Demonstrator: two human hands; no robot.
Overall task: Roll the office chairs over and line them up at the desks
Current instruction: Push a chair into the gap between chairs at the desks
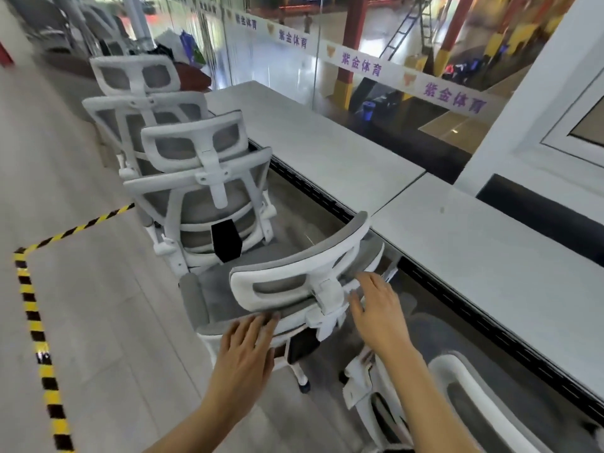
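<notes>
From the head camera, a row of white-framed, grey-mesh office chairs is seen along a long grey tabletop [327, 152] that runs beside a glass wall. The nearest chair [304, 282] is angled toward the tabletop edge, its headrest and upper back filling the middle of the view; its base and castors are mostly hidden under the seat, and only one dark castor is made out below. The left hand [245, 351] is laid with straight, spread fingers [261, 325] on the top of the grey backrest, gripping nothing. The right hand [379, 312] is held open just beside the headrest bracket, fingers relaxed and apart; whether it touches the frame cannot be told. A second chair [202, 197] is seen further along, backed to the camera and close to the tabletop, and a third chair [140, 99] stands behind it, partly covered by the second. Another chair [464, 407] is cut off at the lower right corner, so only its curved white frame is shown. Yellow-black tape [32, 315] is marked on the pale wood floor [98, 305] to the left. The far end of the row is blurred.
</notes>
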